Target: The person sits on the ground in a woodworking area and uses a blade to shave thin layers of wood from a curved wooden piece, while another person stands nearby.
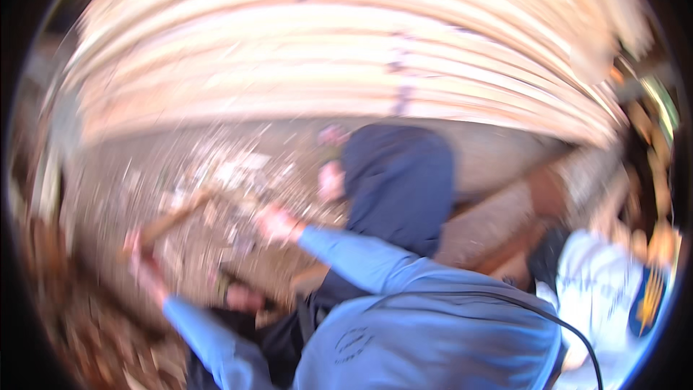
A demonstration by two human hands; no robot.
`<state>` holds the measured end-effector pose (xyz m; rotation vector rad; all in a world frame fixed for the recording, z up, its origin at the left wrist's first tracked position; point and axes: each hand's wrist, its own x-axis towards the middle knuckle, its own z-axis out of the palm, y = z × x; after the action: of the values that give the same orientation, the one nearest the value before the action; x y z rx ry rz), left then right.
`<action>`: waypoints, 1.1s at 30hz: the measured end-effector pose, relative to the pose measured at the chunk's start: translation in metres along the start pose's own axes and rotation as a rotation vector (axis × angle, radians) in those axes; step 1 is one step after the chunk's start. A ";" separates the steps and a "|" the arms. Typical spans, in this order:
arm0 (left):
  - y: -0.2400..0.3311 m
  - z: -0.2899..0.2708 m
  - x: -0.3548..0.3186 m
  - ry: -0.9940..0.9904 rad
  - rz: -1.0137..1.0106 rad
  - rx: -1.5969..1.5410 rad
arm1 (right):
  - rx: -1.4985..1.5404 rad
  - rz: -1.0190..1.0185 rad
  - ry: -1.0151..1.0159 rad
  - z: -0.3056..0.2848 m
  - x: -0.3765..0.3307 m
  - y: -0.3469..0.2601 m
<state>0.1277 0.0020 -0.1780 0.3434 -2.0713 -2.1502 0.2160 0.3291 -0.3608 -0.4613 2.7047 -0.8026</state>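
Motion blur smears the whole view. At the left, my left hand point(146, 267) is closed around one end of a brown stick-like wooden piece point(177, 218), perhaps a tool handle. The piece slants up to the right, over pale scraps point(238, 170) scattered on the dirt ground. My right hand point(278, 224) is apart from it, low over the scraps. Its fingers are too smeared to show whether they grip anything. Both my arms are in light blue sleeves. My dark-trousered bent knee point(401, 184) rises beside my right forearm.
Long pale boards point(289, 50) with purple marks are stacked across the far side. A person in a white shirt point(599, 289) is close by at the right. Brown rubble point(94, 332) lies at the lower left. A black cable point(534, 307) crosses my torso.
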 end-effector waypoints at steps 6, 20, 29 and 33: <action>-0.122 -0.062 0.136 -0.207 0.146 -0.063 | 0.680 0.404 0.051 -0.052 -0.023 -0.002; -0.078 0.176 0.089 -0.111 0.303 0.345 | 1.197 0.198 -0.225 -0.032 0.004 0.074; -0.075 0.190 0.093 -0.084 0.327 0.364 | 0.697 0.347 -0.079 -0.124 -0.042 -0.006; -0.077 0.193 0.091 -0.086 0.325 0.386 | 0.787 0.389 -0.019 -0.123 -0.057 -0.015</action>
<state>-0.0047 0.1692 -0.2558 -0.0508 -2.3908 -1.6081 0.2278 0.3976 -0.2428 0.2255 2.0993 -1.5816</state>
